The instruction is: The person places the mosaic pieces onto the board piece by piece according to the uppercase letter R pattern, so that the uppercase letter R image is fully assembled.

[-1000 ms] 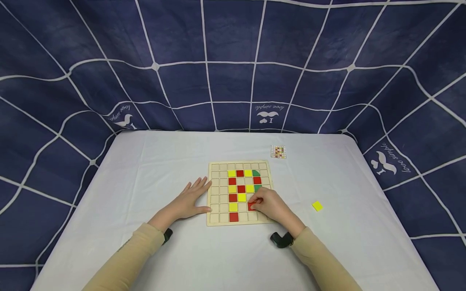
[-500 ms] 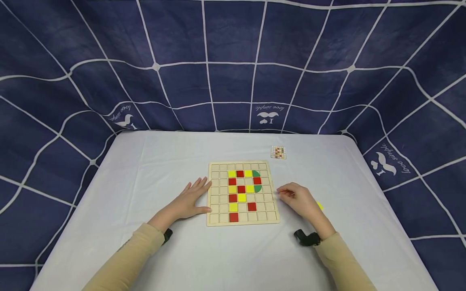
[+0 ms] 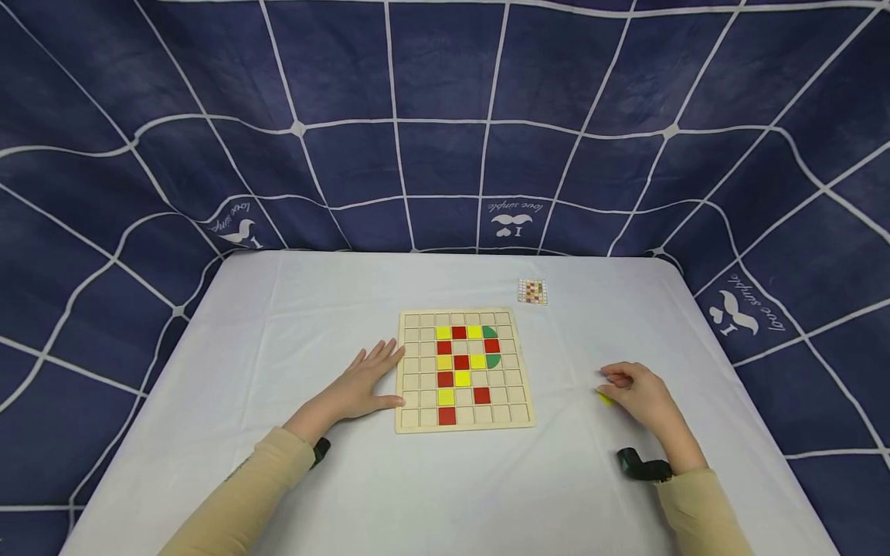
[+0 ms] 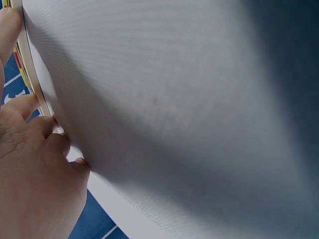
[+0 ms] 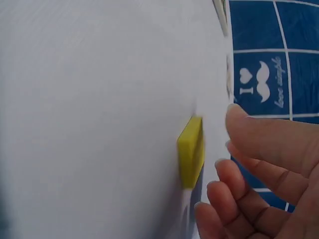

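A square wooden grid board [image 3: 410, 367] lies mid-table, with red, yellow and green pieces in some of its cells. My left hand [image 3: 358, 386] rests at the board's left side with fingers spread, thumb and fingertips at the edge. In the left wrist view, the fingers [image 4: 22, 105] touch the board's edge [image 4: 31, 74]. Off to the right, my right hand [image 3: 643, 394] hovers by a loose yellow square tile [image 3: 605, 398], partly covered by it in the head view. The right wrist view has the yellow tile [image 5: 189, 154] on the cloth, apart from the loosely bent fingers.
A small printed pattern card [image 3: 532, 291] lies behind the board, toward the right. White cloth [image 3: 334, 309] covers the table. Dark blue fabric with white lines [image 3: 445, 162] hangs behind and at the sides.
My right hand has left the red square in the board's lower part and moved right to the yellow tile. The left hand stays where it was.
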The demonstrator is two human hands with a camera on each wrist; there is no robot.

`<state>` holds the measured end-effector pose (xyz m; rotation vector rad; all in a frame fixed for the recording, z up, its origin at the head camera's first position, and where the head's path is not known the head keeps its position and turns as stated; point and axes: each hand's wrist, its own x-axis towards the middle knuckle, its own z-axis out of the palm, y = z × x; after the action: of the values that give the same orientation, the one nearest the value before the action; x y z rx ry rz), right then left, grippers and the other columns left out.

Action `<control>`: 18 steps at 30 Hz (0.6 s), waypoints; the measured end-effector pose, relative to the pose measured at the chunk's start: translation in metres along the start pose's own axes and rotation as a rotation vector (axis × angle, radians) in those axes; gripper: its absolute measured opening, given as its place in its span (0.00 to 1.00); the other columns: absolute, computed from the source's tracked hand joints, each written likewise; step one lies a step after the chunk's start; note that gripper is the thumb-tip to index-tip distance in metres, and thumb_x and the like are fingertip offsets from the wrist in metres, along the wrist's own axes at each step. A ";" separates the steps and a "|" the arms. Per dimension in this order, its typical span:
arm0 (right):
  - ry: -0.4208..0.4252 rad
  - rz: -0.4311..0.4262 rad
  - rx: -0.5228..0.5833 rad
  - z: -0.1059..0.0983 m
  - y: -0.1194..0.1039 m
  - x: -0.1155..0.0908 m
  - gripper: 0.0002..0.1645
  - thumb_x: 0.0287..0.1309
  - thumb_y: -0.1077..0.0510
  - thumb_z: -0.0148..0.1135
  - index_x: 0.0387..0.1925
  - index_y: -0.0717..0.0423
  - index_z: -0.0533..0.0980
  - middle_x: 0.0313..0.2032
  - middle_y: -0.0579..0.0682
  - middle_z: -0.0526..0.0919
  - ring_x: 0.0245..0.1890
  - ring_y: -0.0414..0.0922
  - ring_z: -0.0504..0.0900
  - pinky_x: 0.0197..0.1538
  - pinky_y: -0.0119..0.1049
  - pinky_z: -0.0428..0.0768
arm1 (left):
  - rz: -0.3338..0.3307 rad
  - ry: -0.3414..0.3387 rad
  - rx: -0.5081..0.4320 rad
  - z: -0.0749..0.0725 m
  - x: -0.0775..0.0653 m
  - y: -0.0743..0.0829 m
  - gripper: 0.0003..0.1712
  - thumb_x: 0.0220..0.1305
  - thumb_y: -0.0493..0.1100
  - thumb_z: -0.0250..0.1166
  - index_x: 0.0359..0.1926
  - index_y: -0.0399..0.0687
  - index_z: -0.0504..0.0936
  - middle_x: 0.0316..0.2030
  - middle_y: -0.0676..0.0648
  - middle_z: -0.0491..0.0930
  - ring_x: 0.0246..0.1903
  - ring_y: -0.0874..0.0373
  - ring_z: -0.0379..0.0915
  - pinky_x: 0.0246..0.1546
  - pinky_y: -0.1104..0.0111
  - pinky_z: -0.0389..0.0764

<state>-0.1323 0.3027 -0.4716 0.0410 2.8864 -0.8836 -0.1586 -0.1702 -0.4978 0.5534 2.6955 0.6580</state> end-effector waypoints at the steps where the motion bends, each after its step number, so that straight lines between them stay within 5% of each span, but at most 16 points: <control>1: -0.006 0.011 -0.008 -0.001 0.003 -0.001 0.23 0.57 0.55 0.70 0.50 0.64 0.80 0.43 0.60 0.81 0.42 0.52 0.80 0.40 0.37 0.77 | 0.000 0.000 0.000 0.000 0.000 0.000 0.56 0.56 0.61 0.71 0.77 0.47 0.53 0.78 0.41 0.47 0.78 0.43 0.36 0.76 0.45 0.40; 18: -0.075 0.103 0.012 0.002 0.003 -0.006 0.23 0.54 0.56 0.71 0.48 0.66 0.78 0.39 0.57 0.81 0.38 0.48 0.78 0.37 0.36 0.75 | -0.017 -0.004 0.006 0.000 0.000 0.001 0.56 0.55 0.61 0.71 0.77 0.48 0.53 0.78 0.41 0.46 0.78 0.43 0.36 0.77 0.45 0.39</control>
<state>-0.1261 0.3045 -0.4741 0.1531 2.7819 -0.8647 -0.1581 -0.1698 -0.4972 0.5316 2.6961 0.6437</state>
